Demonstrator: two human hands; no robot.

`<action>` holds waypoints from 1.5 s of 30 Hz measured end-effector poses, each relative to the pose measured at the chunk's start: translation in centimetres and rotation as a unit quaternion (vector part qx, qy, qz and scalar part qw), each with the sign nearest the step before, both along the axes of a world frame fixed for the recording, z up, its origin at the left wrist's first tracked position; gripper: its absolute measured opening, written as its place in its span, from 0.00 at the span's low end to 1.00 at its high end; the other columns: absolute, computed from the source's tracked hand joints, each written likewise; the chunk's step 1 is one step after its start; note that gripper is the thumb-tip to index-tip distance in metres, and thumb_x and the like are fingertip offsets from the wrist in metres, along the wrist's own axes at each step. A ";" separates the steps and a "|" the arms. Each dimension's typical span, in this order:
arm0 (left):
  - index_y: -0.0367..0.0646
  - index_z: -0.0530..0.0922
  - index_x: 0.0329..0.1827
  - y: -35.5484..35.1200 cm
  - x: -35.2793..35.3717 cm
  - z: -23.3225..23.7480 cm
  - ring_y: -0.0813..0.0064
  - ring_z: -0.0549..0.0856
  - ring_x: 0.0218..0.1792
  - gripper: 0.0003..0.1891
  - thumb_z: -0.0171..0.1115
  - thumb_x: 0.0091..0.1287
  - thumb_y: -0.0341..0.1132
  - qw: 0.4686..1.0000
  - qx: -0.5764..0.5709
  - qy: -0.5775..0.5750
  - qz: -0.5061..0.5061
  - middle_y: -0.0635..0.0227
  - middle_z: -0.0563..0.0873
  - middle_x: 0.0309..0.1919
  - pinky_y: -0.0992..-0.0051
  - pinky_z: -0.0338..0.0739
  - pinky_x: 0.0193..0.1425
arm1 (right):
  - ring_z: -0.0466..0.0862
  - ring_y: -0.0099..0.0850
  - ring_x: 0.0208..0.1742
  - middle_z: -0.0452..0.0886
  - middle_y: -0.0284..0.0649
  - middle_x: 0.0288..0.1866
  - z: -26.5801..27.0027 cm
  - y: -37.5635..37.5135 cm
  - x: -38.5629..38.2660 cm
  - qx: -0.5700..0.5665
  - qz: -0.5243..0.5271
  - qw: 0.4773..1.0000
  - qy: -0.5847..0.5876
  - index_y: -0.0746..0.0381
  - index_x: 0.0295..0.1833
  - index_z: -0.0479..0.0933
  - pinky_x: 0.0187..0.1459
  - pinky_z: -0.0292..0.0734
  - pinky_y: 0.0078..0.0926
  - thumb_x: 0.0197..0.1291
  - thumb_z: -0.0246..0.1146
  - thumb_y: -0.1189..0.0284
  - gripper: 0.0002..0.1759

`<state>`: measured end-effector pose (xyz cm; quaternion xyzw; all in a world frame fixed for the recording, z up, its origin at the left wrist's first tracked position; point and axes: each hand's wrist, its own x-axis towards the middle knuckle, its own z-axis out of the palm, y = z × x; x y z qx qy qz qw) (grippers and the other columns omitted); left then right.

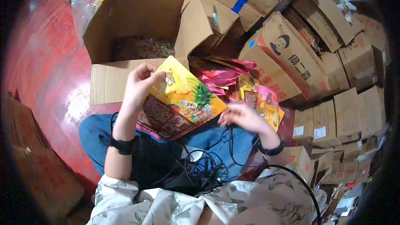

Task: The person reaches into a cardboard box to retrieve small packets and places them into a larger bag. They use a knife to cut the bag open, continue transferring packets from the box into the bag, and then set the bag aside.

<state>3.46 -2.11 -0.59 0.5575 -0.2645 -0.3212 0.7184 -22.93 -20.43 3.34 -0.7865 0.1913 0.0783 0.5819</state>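
A yellow and brown printed packet is held up over my lap, tilted. My left hand pinches its upper left side between thumb and fingers. At the packet's right corner, my right hand grips the edge with its fingertips. Just beyond the packet is an open cardboard box with small dark material at its bottom. To the right of that box lies a pile of pink packets, with yellow and pink ones beside my right hand.
A blue-handled knife rests on cardboard behind the pile. A large printed carton and stacked boxes stand to the right. Black cables lie across my lap. More cartons are at the lower left on the red floor.
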 end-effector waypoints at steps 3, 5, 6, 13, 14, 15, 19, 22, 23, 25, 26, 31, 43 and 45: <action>0.40 0.74 0.35 -1.1 1.0 -2.9 0.83 0.78 0.30 0.07 0.62 0.61 0.33 0.996 -0.020 0.067 0.054 0.71 0.80 0.30 0.82 0.73 0.36 | 0.81 0.24 0.28 0.81 0.38 0.31 0.5 -6.6 4.6 -0.055 -0.096 0.990 -0.091 0.63 0.38 0.73 0.28 0.75 0.19 0.62 0.56 0.72 0.06; 0.40 0.73 0.35 -1.6 1.4 -4.2 0.84 0.77 0.31 0.06 0.61 0.63 0.32 0.994 -0.043 0.050 0.090 0.71 0.79 0.30 0.83 0.72 0.37 | 0.81 0.27 0.25 0.81 0.42 0.31 0.9 -11.7 8.8 -0.070 -0.158 0.974 -0.148 0.63 0.40 0.72 0.25 0.74 0.19 0.63 0.55 0.70 0.07; 0.40 0.73 0.34 -1.7 1.6 -4.4 0.84 0.76 0.32 0.06 0.60 0.63 0.32 0.992 -0.051 0.037 0.107 0.71 0.79 0.30 0.83 0.71 0.38 | 0.81 0.27 0.25 0.81 0.42 0.31 2.0 -12.5 11.4 -0.084 -0.232 0.960 -0.129 0.63 0.42 0.71 0.25 0.74 0.18 0.63 0.54 0.70 0.07; 0.37 0.75 0.34 -0.4 3.1 -3.4 0.81 0.76 0.34 0.08 0.61 0.62 0.33 0.995 -0.034 -0.004 0.099 0.70 0.79 0.29 0.79 0.71 0.41 | 0.77 0.45 0.52 0.78 0.52 0.48 -2.9 -23.9 25.3 -0.563 -0.204 0.799 -0.049 0.61 0.53 0.71 0.52 0.71 0.39 0.58 0.57 0.63 0.20; 0.36 0.75 0.34 -0.1 3.7 -3.6 0.81 0.77 0.34 0.08 0.62 0.60 0.32 0.995 0.023 -0.054 0.076 0.69 0.80 0.30 0.79 0.72 0.40 | 0.76 0.45 0.54 0.77 0.52 0.50 -3.6 -23.7 26.4 -0.598 -0.190 0.777 -0.041 0.63 0.53 0.72 0.54 0.70 0.37 0.60 0.54 0.57 0.23; 0.36 0.76 0.36 0.0 3.7 -3.1 0.81 0.77 0.34 0.09 0.63 0.59 0.32 0.997 0.005 -0.039 0.059 0.68 0.81 0.31 0.79 0.72 0.40 | 0.73 0.45 0.58 0.74 0.53 0.55 -6.1 -27.2 27.9 -0.534 -0.178 0.823 -0.079 0.64 0.54 0.71 0.58 0.67 0.38 0.61 0.51 0.53 0.26; 0.34 0.76 0.45 0.2 3.5 -1.3 0.81 0.80 0.38 0.17 0.67 0.56 0.34 0.999 0.039 -0.032 0.005 0.68 0.83 0.35 0.79 0.74 0.45 | 0.75 0.51 0.51 0.76 0.53 0.49 -9.9 -31.3 31.0 -0.402 -0.193 0.894 -0.036 0.62 0.54 0.70 0.53 0.70 0.44 0.64 0.41 0.57 0.24; 0.32 0.76 0.46 -0.2 3.8 -2.0 0.81 0.81 0.38 0.18 0.68 0.56 0.34 0.999 0.028 -0.011 -0.035 0.67 0.83 0.37 0.78 0.75 0.43 | 0.78 0.48 0.46 0.79 0.53 0.41 -8.8 -32.0 31.2 -0.734 -0.095 0.672 0.025 0.65 0.44 0.69 0.46 0.74 0.44 0.61 0.46 0.70 0.12; 0.32 0.77 0.46 -0.1 3.9 -1.9 0.81 0.81 0.38 0.18 0.68 0.56 0.34 0.998 0.040 -0.006 -0.039 0.67 0.83 0.37 0.78 0.75 0.43 | 0.78 0.50 0.46 0.78 0.56 0.41 -9.4 -33.2 31.3 -0.725 -0.132 0.676 -0.007 0.66 0.46 0.68 0.46 0.74 0.45 0.62 0.44 0.71 0.12; 0.33 0.77 0.45 0.2 3.9 -0.8 0.81 0.81 0.36 0.17 0.68 0.56 0.34 0.996 0.066 0.012 -0.057 0.68 0.84 0.36 0.79 0.75 0.42 | 0.77 0.52 0.47 0.77 0.60 0.42 -8.1 -32.2 30.3 -0.648 -0.205 0.733 -0.022 0.66 0.48 0.65 0.46 0.73 0.47 0.62 0.43 0.72 0.12; 0.33 0.78 0.44 0.2 3.9 -1.2 0.81 0.81 0.35 0.16 0.67 0.56 0.34 0.996 0.077 -0.016 -0.049 0.68 0.84 0.35 0.79 0.75 0.41 | 0.77 0.54 0.47 0.76 0.62 0.43 -7.3 -31.8 29.8 -0.577 -0.243 0.779 -0.009 0.66 0.48 0.64 0.46 0.73 0.48 0.62 0.43 0.73 0.12; 0.33 0.78 0.45 -0.1 3.8 -2.3 0.83 0.80 0.39 0.16 0.64 0.60 0.37 0.996 0.078 -0.036 -0.034 0.69 0.84 0.37 0.80 0.74 0.45 | 0.80 0.45 0.39 0.78 0.52 0.44 -4.7 -28.0 23.2 -0.616 -0.238 0.699 -0.274 0.63 0.58 0.62 0.42 0.74 0.37 0.59 0.52 0.77 0.20; 0.35 0.78 0.42 -0.4 4.1 -4.7 0.78 0.79 0.32 0.16 0.61 0.62 0.40 0.979 0.106 -0.158 0.073 0.63 0.83 0.29 0.73 0.74 0.38 | 0.81 0.37 0.30 0.78 0.41 0.44 7.8 -0.7 9.7 -0.506 0.215 0.824 -0.140 0.48 0.70 0.57 0.30 0.76 0.36 0.55 0.51 0.82 0.36; 0.36 0.78 0.42 0.2 3.9 -4.1 0.74 0.80 0.32 0.15 0.60 0.62 0.41 0.966 0.137 -0.205 0.078 0.60 0.83 0.29 0.71 0.74 0.37 | 0.79 0.48 0.27 0.76 0.45 0.37 7.9 2.0 10.1 -0.578 0.270 0.769 -0.047 0.41 0.68 0.59 0.30 0.78 0.42 0.49 0.55 0.80 0.39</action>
